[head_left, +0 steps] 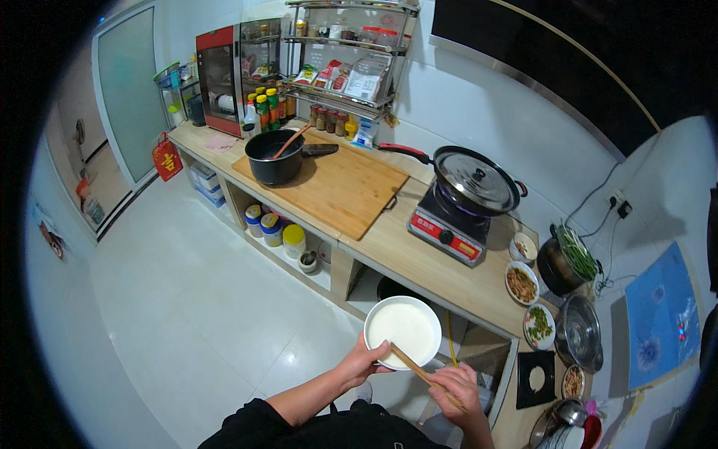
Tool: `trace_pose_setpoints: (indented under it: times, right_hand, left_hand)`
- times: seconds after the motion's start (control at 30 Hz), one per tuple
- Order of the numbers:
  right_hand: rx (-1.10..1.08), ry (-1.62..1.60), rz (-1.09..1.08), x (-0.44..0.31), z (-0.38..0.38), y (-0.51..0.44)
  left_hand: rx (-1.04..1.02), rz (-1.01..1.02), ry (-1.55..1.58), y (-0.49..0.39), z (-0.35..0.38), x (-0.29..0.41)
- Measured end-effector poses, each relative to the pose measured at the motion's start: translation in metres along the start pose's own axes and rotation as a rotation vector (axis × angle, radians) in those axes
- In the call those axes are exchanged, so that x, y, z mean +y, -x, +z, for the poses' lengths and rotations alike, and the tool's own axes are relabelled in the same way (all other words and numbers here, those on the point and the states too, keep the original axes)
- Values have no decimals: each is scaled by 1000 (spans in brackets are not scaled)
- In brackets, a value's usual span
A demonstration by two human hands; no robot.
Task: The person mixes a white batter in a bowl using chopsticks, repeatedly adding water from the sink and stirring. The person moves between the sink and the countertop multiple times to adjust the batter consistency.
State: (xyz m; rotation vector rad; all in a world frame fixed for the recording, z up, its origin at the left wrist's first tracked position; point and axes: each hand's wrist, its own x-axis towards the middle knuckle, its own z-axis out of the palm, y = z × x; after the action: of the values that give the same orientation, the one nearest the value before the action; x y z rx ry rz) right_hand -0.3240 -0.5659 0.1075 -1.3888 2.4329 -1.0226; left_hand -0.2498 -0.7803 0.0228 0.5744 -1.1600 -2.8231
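Note:
My left hand (362, 362) grips the rim of a white bowl (372, 347) at its lower left, thumb over the edge. A smooth white liquid (405, 330) fills much of the bowl, which is held out over the floor in front of the counter. In my right hand (457, 390) is a pair of wooden chopsticks (415, 367). Their tips reach past the near rim to the edge of the liquid, close to my left thumb. How deep the tips go cannot be made out.
A lidded wok (477, 174) sits on a lit portable gas stove (449, 224). Left of it, a black saucepan (275, 168) with a wooden utensil stands on a wooden cutting board (348, 191). Plates of food (521, 283), a pot of greens (561, 264) and a metal basin (580, 331) line the right side.

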Motion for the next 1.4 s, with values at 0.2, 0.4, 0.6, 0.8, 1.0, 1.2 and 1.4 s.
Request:
trace_pose_setpoints:
  times: [0.2,0.4,0.6,0.8,1.0,1.2,1.4]
  right_hand:
    - [-104,-25,-146,19,7,-92]
    - [-147,-97,-179,33,29,-183]
    - [-159,-135,-188,36,73,-269]
    - [-74,-160,-222,50,126,-340]
    - [-92,-170,-235,43,162,-412]
    - [-155,-117,-181,40,176,-462]
    - [-127,-236,-95,52,183,-480]
  left_hand:
    - [145,32,83,-50,-38,33]
    - [234,80,171,-92,-81,72]
    - [237,68,215,-130,-143,129]
    - [239,-75,130,-170,-200,194]
    - [198,-104,125,-209,-265,235]
    - [231,-77,150,-248,-292,252]
    - [277,-75,153,-272,-312,252]
